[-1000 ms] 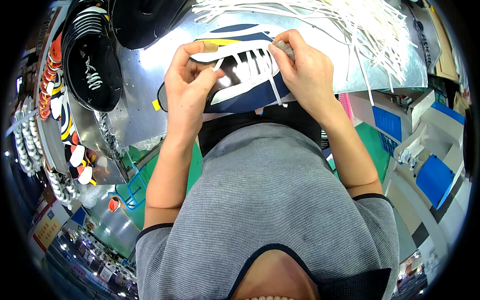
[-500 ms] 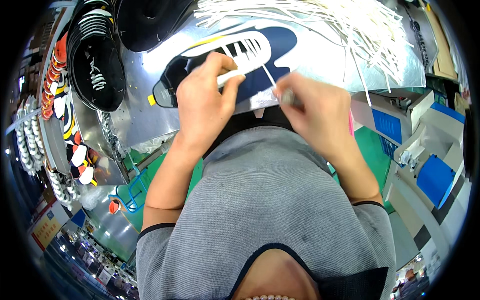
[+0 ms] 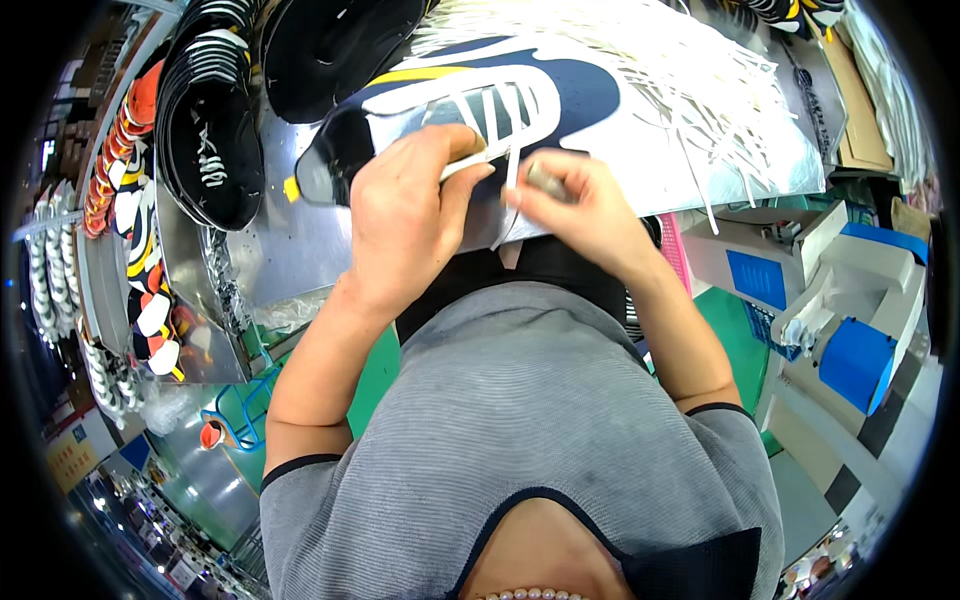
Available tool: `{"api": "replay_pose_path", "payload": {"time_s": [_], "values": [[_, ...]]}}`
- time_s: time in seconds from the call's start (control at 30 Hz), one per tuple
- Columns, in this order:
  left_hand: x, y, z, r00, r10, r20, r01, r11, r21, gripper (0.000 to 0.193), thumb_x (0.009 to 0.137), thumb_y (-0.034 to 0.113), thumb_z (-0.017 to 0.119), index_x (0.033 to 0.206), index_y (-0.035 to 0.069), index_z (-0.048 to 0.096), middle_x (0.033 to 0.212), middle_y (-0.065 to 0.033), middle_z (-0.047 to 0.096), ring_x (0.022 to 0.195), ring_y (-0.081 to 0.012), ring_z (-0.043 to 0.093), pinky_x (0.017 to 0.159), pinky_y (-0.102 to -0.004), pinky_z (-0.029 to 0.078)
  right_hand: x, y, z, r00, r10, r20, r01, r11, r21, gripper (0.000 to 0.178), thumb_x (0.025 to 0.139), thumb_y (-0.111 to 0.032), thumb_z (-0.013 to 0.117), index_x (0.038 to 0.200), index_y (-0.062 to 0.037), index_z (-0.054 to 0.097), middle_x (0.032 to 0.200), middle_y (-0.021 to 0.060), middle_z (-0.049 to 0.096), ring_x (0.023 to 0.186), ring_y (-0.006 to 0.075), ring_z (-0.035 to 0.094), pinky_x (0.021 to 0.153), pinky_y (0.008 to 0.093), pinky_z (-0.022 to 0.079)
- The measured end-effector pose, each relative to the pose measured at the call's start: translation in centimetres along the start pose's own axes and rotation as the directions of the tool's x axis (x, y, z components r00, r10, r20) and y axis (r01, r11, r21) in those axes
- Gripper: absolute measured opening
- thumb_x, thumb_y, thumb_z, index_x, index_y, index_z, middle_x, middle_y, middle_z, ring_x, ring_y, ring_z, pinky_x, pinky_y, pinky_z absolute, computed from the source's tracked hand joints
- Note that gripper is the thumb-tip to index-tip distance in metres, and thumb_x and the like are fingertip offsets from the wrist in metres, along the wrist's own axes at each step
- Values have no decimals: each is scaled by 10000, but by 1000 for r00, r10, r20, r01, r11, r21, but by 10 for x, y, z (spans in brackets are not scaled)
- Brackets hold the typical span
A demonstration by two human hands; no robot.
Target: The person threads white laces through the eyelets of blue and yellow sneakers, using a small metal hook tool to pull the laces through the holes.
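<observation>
A flat shoe upper (image 3: 590, 95) in white, navy, black and yellow lies near the table's front edge, toe end to the left. My left hand (image 3: 410, 210) pinches the white edge of its lace opening between thumb and fingers. White shoelace (image 3: 490, 115) crosses the opening in several rows, and a loose end hangs down between my hands. Just right of that end, my right hand (image 3: 590, 210) is closed round a small tool with a short grey-tan handle (image 3: 546, 181). Its working tip is hard to make out. Whether the right fingers also touch the lace cannot be told.
A heap of white laces (image 3: 700, 120) spreads over the metal table (image 3: 280, 245) at the back right. Stacked black shoe uppers (image 3: 210, 140) stand at the left, and more black uppers (image 3: 335, 50) lie behind. A pink basket (image 3: 675, 255) sits beyond the table's front edge at right.
My right hand has moved left, closer to my left hand. The lace, earlier stretched toward the right hand, now hangs down loosely. The left hand keeps its pinch; the whole view has shifted slightly.
</observation>
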State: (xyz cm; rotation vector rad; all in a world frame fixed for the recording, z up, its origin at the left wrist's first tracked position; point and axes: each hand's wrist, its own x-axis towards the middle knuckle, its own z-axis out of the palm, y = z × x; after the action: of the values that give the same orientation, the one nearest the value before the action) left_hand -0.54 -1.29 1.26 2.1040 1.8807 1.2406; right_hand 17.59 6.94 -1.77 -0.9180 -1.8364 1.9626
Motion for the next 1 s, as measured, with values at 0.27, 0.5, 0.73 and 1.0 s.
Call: {"api": "replay_pose_path", "payload": {"time_s": [0.27,0.5,0.73,1.0], "values": [[-11,-27,15,906,-248,342,194,963,187,263,871,121,695,1121,38,689,1008,-150,695,889,-338,668,771,-369,517,-29,22,13,983,-181,-39,180,983,-35,141,920,-155,670,1014,-50,673,860,37,624,788,120,578,696,271,474],[4,-39,12,799,-314,514,328,942,66,294,894,133,651,1161,13,675,1042,-171,702,922,-315,681,822,-367,519,48,19,-14,785,-588,-195,453,759,-467,158,888,-84,683,1032,-37,638,897,82,656,765,203,626,665,310,491],[6,-31,15,711,-442,548,474,876,91,373,830,202,773,1111,-19,666,1015,-118,726,929,-168,673,867,-298,504,58,32,-13,745,-653,-139,486,673,-557,180,848,-104,683,1018,-80,630,905,75,659,798,294,650,674,370,504],[1,-22,32,856,-390,340,318,915,250,293,820,290,759,953,36,700,845,-133,716,770,-292,699,691,-348,523,44,33,-10,767,-535,-354,400,831,-387,242,900,-131,686,1104,-43,589,904,114,699,779,280,696,682,348,535]]}}
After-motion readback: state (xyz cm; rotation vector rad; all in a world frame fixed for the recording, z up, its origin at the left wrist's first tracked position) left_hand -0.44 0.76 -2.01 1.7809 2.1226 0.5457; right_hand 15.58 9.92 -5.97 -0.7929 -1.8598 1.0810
